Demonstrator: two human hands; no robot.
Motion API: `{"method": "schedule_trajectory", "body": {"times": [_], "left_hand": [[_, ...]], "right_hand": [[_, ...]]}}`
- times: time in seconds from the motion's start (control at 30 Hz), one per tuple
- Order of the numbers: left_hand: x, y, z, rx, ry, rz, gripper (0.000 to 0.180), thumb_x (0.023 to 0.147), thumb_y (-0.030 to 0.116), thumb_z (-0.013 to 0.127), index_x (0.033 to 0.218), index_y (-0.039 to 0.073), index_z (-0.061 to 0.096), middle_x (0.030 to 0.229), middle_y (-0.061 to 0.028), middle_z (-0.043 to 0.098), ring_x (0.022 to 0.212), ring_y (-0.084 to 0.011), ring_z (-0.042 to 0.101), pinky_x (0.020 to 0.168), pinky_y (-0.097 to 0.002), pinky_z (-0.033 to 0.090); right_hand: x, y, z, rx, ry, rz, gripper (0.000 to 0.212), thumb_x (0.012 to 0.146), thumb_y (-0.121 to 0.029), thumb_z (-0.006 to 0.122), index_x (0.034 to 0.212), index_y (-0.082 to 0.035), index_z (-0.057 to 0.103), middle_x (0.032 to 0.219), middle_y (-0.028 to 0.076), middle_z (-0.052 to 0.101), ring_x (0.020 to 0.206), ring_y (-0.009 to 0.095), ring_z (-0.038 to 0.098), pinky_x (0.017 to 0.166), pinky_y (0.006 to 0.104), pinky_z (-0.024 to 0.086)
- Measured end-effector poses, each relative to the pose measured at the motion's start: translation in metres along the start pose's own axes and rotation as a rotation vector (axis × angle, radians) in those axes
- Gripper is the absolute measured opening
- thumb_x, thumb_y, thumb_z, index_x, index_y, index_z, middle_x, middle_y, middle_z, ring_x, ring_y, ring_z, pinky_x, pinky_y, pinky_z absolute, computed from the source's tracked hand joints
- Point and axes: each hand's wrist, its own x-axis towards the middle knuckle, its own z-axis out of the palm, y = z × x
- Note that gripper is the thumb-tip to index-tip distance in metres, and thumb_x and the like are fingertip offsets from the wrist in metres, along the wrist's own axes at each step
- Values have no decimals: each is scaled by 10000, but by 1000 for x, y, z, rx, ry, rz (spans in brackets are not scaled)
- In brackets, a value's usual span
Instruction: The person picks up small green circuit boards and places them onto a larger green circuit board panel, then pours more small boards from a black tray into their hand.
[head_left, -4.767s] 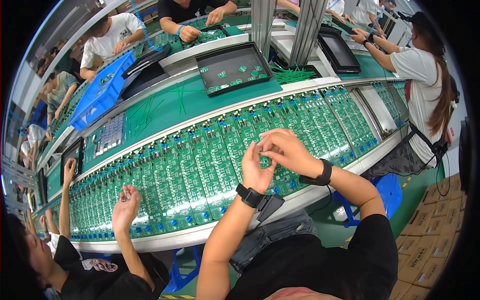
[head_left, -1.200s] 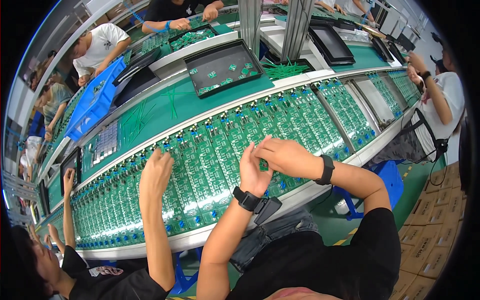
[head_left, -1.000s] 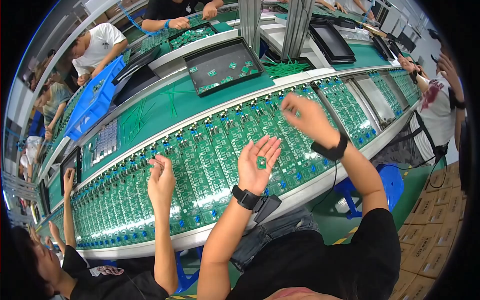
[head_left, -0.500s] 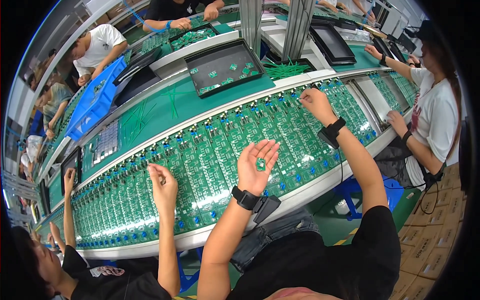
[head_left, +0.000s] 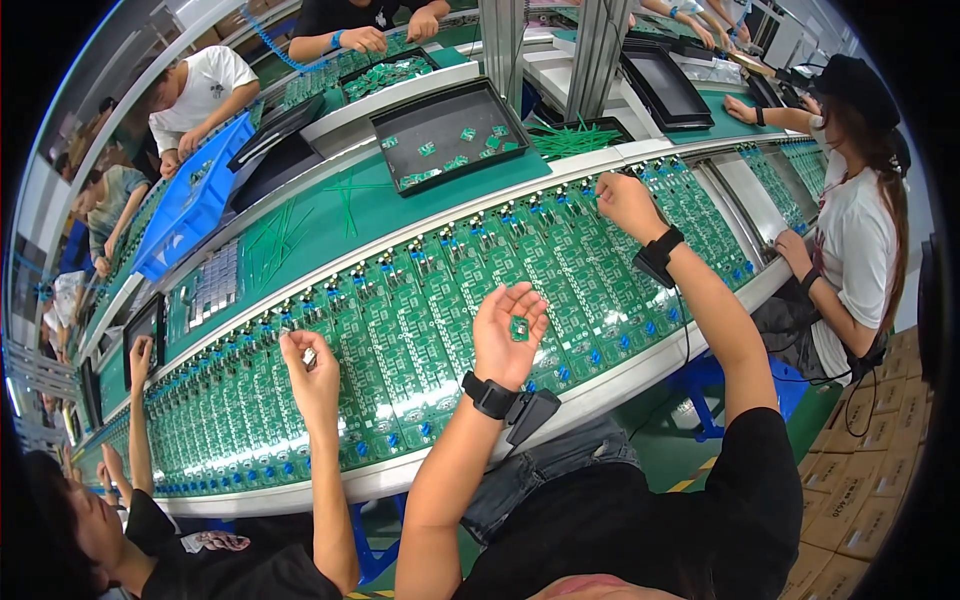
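My left hand [head_left: 496, 350] is palm up over the row of green circuit boards [head_left: 425, 325], fingers slightly curled. In its palm rests a small green circuit board [head_left: 519, 328]. My right hand [head_left: 628, 208] reaches to the far edge of the row, among the blue and metal components standing there. Its fingers are pinched together, pointing down at one board; whatever they hold is too small to make out. Both wrists wear black bands with a box-shaped module.
Beyond the row stands a black tray [head_left: 430, 125] with several small green boards. Thin green sticks [head_left: 575, 140] lie to its right, and a blue bin [head_left: 195, 200] is at far left. A co-worker's hand [head_left: 312, 368] works over the boards on my left; another person sits at right.
My left fingers have curled in slightly around the small board. My right hand has shifted a little left and its fingers point lower. The left co-worker's hand has moved left.
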Motion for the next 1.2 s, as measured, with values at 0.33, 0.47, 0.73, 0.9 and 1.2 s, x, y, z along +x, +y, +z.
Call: {"method": "schedule_trajectory", "body": {"times": [0.33,0.47,0.73,0.9,1.2], "left_hand": [[3,0,0,-1,6,4,266,841,267,496,939,22,518,815,-74,500,751,-184,491,658,-279,436],[4,0,-1,3,1,15,265,841,265,494,940,21,517,814,-74,499,746,-184,488,655,-277,434],[5,-2,0,10,0,30,280,841,270,492,947,12,515,812,-73,499,744,-185,484,654,-277,429],[6,-1,0,15,6,29,286,842,274,489,948,10,516,810,-71,501,743,-181,482,654,-281,427],[6,-3,1,34,5,30,278,845,279,484,943,21,521,806,-66,503,743,-174,480,659,-279,425]], "right_hand": [[20,4,0,-196,-127,-77,103,599,-10,566,702,-13,573,606,112,576,609,254,589,574,339,459],[19,6,4,-126,-134,-17,100,595,-33,582,693,-20,578,643,134,585,658,291,587,614,368,463],[7,6,2,-10,-37,32,112,618,-56,604,723,-25,578,642,116,596,631,279,595,594,356,469],[2,6,-3,18,-67,46,105,636,-51,603,734,-24,575,634,104,602,603,241,599,569,324,466],[4,14,-2,93,-95,29,89,651,-37,594,736,-24,574,611,87,596,576,209,593,561,304,464]]}}
